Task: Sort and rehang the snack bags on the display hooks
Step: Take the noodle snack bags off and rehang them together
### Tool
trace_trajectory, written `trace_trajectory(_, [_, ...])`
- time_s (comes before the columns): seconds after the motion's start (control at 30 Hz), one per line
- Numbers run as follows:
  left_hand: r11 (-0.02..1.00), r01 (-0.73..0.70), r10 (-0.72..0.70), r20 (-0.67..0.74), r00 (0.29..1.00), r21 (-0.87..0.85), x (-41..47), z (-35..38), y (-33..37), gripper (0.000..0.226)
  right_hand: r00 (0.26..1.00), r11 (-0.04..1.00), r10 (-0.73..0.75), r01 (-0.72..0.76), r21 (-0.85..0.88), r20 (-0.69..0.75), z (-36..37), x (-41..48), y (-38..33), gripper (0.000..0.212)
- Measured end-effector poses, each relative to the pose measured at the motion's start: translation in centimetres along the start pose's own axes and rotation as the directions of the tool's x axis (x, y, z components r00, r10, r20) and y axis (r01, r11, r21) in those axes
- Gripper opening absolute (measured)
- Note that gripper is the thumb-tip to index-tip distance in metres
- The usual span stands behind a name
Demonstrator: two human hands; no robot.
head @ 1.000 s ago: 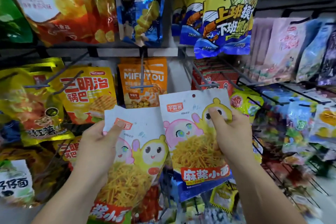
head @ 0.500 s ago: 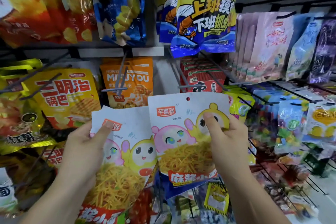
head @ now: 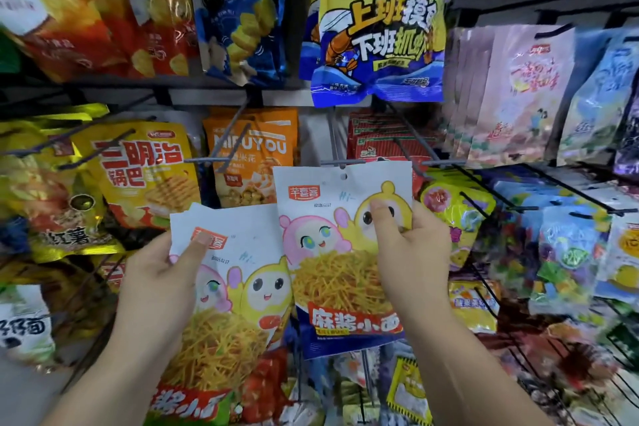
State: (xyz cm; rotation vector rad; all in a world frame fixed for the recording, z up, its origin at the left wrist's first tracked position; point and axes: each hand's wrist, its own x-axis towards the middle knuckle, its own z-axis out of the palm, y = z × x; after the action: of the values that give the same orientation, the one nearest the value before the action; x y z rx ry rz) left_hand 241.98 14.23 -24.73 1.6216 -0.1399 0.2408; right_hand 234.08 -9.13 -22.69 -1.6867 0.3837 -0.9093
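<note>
Two white noodle-snack bags with pink and yellow cartoon faces are in my hands. My right hand (head: 411, 252) pinches the right noodle bag (head: 332, 252) by its right edge, thumb on the front. That bag's hang hole sits just below the tip of a grey display hook (head: 337, 161). My left hand (head: 162, 273) grips a small stack of the same bags, the left noodle bags (head: 238, 290), at the top left corner, lower and to the left.
Hooks around hold other snacks: an orange bag (head: 256, 156), a yellow rice-crust bag (head: 145, 169), red packs (head: 383, 142) behind the grey hook, a yellow-blue shrimp bag (head: 380, 45) above, and pastel bags (head: 511, 97) to the right. Bare hook rods (head: 484, 183) jut out at the right.
My right hand has raised its bag, so the hang hole now sits close under the grey hook's tip. The left hand's bags kept their place beside it.
</note>
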Motion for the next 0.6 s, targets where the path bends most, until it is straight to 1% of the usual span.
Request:
trace_trajectory(0.17, [1.000, -0.015, 0.015, -0.015, 1.000, -0.018, -0.1, 0.2, 0.7, 0.018, 0.999, 0.999, 0.020, -0.019, 0.047, -0.029, -0.1, -0.1, 0.3, 0.035])
trace_trajectory(0.27, [0.997, -0.073, 0.072, 0.013, 0.997, 0.026, -0.2, 0.2, 1.1, 0.019, 1.000, 0.999, 0.000, 0.001, 0.044, -0.016, 0.2, -0.2, 0.2, 0.038])
trace_trajectory(0.4, [0.996, -0.086, 0.085, 0.008, 0.996, 0.034, -0.1, 0.2, 1.3, 0.015, 1.000, 0.999, -0.010, 0.011, 0.053, -0.026, 0.8, 0.1, -0.2, 0.037])
trace_trajectory(0.5, [0.992, -0.114, 0.113, 0.021, 0.993, 0.057, -0.1, -0.2, 1.7, 0.024, 0.999, 0.998, -0.018, 0.021, 0.065, -0.040, 0.8, 0.0, 0.1, 0.036])
trace_trajectory(0.6, [0.986, -0.129, 0.124, 0.052, 0.991, 0.108, 0.2, -0.6, 1.8, 0.027, 0.998, 0.997, 0.004, 0.001, 0.071, -0.065, 0.7, 0.0, 0.6, 0.028])
